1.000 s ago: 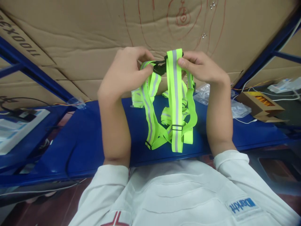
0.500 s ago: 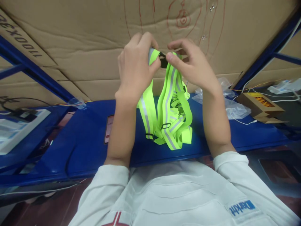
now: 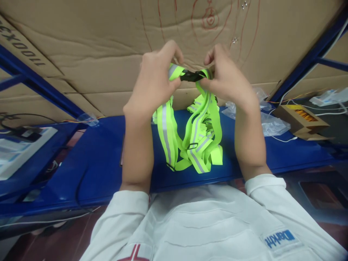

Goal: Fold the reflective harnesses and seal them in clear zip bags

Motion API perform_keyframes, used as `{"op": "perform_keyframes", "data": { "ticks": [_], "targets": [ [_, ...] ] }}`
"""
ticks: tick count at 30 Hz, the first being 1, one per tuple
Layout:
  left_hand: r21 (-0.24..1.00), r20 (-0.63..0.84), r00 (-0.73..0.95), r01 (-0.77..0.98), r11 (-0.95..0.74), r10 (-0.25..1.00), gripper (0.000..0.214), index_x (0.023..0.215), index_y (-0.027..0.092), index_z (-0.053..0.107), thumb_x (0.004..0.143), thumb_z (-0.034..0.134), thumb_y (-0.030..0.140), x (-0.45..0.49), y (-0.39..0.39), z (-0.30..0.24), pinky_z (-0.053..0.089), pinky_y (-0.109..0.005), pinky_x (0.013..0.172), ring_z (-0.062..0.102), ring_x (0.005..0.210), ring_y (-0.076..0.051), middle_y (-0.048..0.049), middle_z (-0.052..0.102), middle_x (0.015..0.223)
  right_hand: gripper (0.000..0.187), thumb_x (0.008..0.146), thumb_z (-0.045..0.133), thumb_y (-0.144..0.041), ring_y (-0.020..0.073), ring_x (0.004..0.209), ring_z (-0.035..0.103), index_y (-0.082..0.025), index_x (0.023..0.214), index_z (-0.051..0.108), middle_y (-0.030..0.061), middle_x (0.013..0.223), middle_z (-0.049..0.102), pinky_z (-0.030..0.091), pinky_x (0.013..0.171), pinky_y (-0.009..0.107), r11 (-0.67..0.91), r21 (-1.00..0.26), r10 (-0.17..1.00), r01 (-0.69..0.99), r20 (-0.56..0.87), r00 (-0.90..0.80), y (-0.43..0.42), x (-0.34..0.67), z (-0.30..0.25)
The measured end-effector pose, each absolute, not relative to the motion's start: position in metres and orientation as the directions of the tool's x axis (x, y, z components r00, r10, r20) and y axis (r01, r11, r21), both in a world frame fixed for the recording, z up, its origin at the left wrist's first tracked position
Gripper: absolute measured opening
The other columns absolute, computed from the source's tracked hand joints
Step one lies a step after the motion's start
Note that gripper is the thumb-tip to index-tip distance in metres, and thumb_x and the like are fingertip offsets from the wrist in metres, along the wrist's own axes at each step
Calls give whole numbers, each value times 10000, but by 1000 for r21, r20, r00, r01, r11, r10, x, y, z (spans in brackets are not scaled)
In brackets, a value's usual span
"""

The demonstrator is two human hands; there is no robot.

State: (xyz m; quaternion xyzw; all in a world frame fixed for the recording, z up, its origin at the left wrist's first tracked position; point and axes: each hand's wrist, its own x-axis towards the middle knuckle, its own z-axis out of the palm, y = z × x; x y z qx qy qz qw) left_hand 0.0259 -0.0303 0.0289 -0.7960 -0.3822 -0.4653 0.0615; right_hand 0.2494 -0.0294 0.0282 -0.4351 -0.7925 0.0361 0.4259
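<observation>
Neon-yellow reflective straps (image 3: 202, 123) with grey stripes hang in loops and lie bunched on the blue shelf (image 3: 103, 152). At their top a black plastic buckle (image 3: 191, 76) spans the gap between my hands. My left hand (image 3: 160, 76) grips the strap at the buckle's left end, thumb in front. My right hand (image 3: 224, 76) holds the strap at its right end, thumb against it and index finger curled above. Whether the buckle halves are fully locked I cannot tell. A black slider (image 3: 192, 146) sits on the strap lower down.
A large cardboard sheet (image 3: 108, 43) stands behind the shelf. To the right are crumpled clear plastic bags (image 3: 274, 125) and a small cardboard box (image 3: 300, 121). A white device (image 3: 32, 152) lies at left. Blue frame bars (image 3: 40, 83) slant up on both sides.
Both hands have moved slightly apart, and the black buckle now shows in a line between them. The left strap loop has shifted a little left.
</observation>
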Motion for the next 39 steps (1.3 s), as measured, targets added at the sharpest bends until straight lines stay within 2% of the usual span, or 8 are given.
{"op": "perform_keyframes", "data": {
  "ticks": [4,9,13,16,19,23,29,39],
  "targets": [
    [295,613,371,711,-638,697,183,986,291,767,829,699,225,13,-46,38,503,-493,1013,731,1056,-370,-81,790,1023,225,860,608,-41,263,883,652,-224,990,628,62,947,710,470,847,384,612,-354,766,707,486,-420,-41,273,44],
    [290,537,469,678,-676,701,242,1101,292,818,901,696,231,2,-55,43,508,-450,1039,702,1023,-308,-34,795,1049,202,998,603,-229,250,857,653,-246,1106,773,42,964,764,504,839,374,699,-313,714,643,349,-607,-42,287,52],
    [405,478,566,536,-741,671,235,1140,270,805,915,738,256,-7,-58,48,495,-373,1060,668,1070,-247,-13,801,1169,171,1034,695,-412,203,773,616,-265,1031,782,29,877,717,492,680,315,664,-535,727,523,295,-620,-36,295,49],
    [571,350,690,379,-728,634,228,1166,276,784,991,765,421,-14,-59,50,521,-331,787,646,827,-206,-20,809,978,247,1016,779,-444,140,705,572,-212,1099,792,5,816,669,451,604,254,604,-705,660,371,182,-728,-33,298,47],
    [692,303,762,236,-682,572,271,1131,274,778,1033,781,527,-16,-57,48,394,-303,538,585,608,-177,-22,742,742,284,1041,796,-422,104,776,613,-176,1183,799,-3,900,710,490,686,202,621,-756,484,207,162,-860,-30,298,46],
    [727,338,766,157,-669,547,286,1046,245,816,968,879,513,-13,-50,43,395,-266,519,616,590,-161,-36,727,733,321,1082,801,-440,105,912,671,-153,1225,795,12,1058,770,541,803,181,650,-749,371,127,167,-914,-26,297,47],
    [765,354,718,147,-627,600,386,987,237,850,893,926,603,-10,-49,41,408,-255,525,605,570,-157,-37,668,705,235,1031,848,-377,113,925,711,-205,1189,814,-10,1013,768,579,778,158,585,-795,449,162,152,-880,-30,299,49],
    [786,391,756,22,-618,525,318,1009,229,843,976,883,543,-10,-43,37,365,-249,485,498,532,-128,-27,667,685,217,1002,796,-133,98,1012,762,-275,1149,869,-41,1041,815,602,836,110,524,-820,519,228,95,-850,-31,300,55]
  ]
}}
